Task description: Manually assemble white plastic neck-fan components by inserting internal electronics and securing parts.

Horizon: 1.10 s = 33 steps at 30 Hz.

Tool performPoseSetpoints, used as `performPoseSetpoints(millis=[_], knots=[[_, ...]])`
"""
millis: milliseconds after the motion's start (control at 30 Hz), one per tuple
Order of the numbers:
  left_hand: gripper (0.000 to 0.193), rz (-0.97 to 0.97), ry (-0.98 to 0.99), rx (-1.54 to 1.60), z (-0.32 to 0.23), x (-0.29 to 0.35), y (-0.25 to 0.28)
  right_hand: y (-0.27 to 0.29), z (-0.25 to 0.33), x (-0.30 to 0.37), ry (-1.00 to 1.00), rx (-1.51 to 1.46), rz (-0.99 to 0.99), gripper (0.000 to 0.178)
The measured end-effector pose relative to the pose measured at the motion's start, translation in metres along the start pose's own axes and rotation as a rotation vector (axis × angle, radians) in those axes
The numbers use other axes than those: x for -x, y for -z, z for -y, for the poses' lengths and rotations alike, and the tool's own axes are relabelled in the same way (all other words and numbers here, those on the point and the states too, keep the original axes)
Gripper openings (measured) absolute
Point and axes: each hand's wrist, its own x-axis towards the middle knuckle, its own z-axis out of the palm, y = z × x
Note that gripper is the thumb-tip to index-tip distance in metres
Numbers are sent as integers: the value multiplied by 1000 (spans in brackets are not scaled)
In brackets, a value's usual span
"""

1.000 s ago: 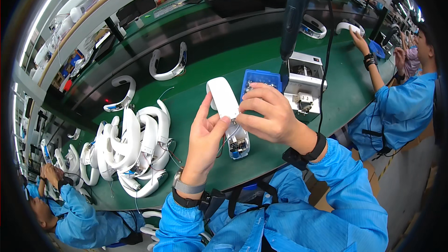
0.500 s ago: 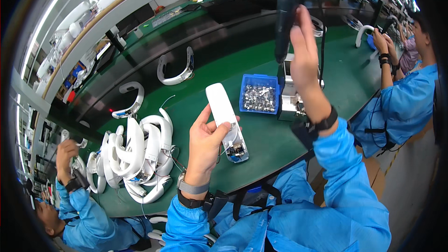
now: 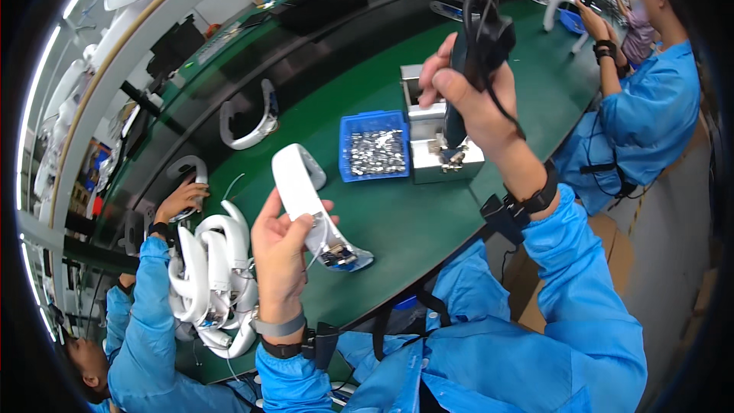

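The table is dark green. On it, a bright blue tray holds silvery metal bits, and just right of the tray stands a pale grey box. The curved band, left of the tray, is white; the tool above the box is black with a black cord. The sleeves are sky blue, both wrist straps dark. Left of the band lies a pile of white bands.

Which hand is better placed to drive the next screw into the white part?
Right, probably. The right hand already grips the black hanging screwdriver above the blue screw tray. The left hand is wrapped around the curved white part, holding its open end up, so it looks better kept as the support.
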Motion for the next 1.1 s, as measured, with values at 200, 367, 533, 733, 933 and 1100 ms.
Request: performPoseSetpoints(millis=[200, 367, 533, 733, 933, 1100], knots=[[60, 2, 3, -11, 5, -6, -11, 10, -16, 40, -11, 87, -144, 32], [62, 1, -4, 4, 7, -7, -15, 12, -28, 45, -2, 70, -190, 35], [63, 12, -22, 28, 8, -7, -15, 8, -32, 44, -19, 85, -162, 31], [59, 3, -41, -1, 11, -8, -11, 15, -42, 31, -117, 73, -114, 34], [61, 29, -60, 51, 11, -6, -9, 2, -22, 30, -5, 106, -111, 33], [61, 33, -56, 73, 12, -6, -9, 8, -35, 38, 46, 132, -134, 33]])
